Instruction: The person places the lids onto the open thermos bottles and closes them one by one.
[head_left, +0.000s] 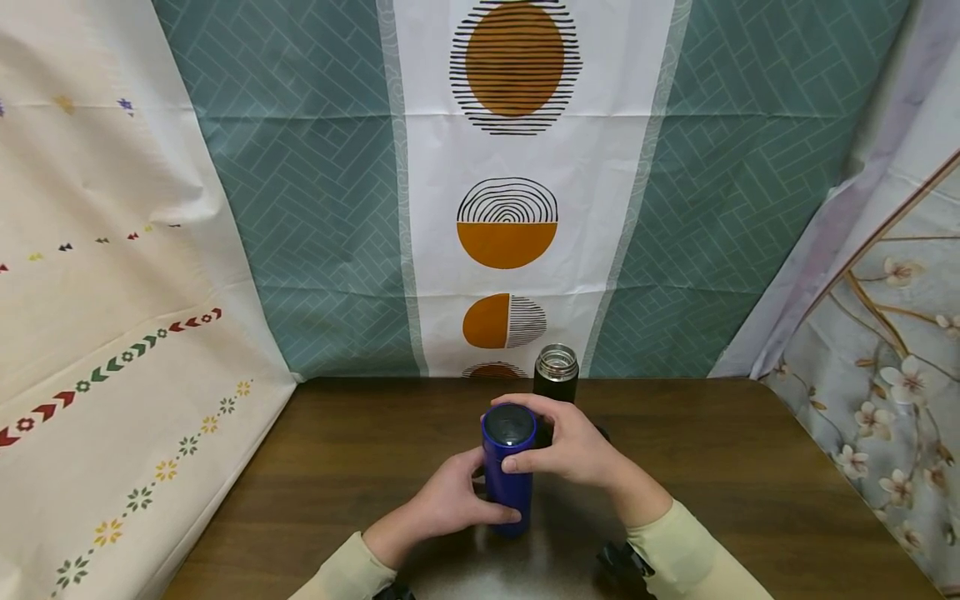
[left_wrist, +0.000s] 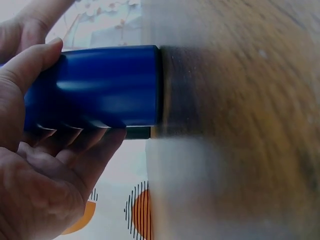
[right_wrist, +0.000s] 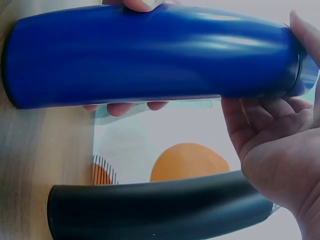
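Note:
A blue thermos flask [head_left: 498, 479] stands upright on the brown wooden table. My left hand [head_left: 448, 498] grips its body low down, thumb on the near side and fingers around the far side. With my right hand [head_left: 579, 446] I hold the flask at its top, thumb and fingers around the blue-rimmed lid [head_left: 510, 425]. In the right wrist view those fingers wrap the lid end of the flask [right_wrist: 150, 55]. Just behind stands a black thermos flask [head_left: 556, 387] without a lid, its steel mouth showing and its lower part hidden by my right hand.
A small dark object [head_left: 603, 433] shows partly behind my right wrist. Patterned cloth [head_left: 315, 208] hangs along the table's back edge, with more cloth at the left [head_left: 135, 350] and right sides. The wooden table top [head_left: 712, 467] stretches out on both sides of the flasks.

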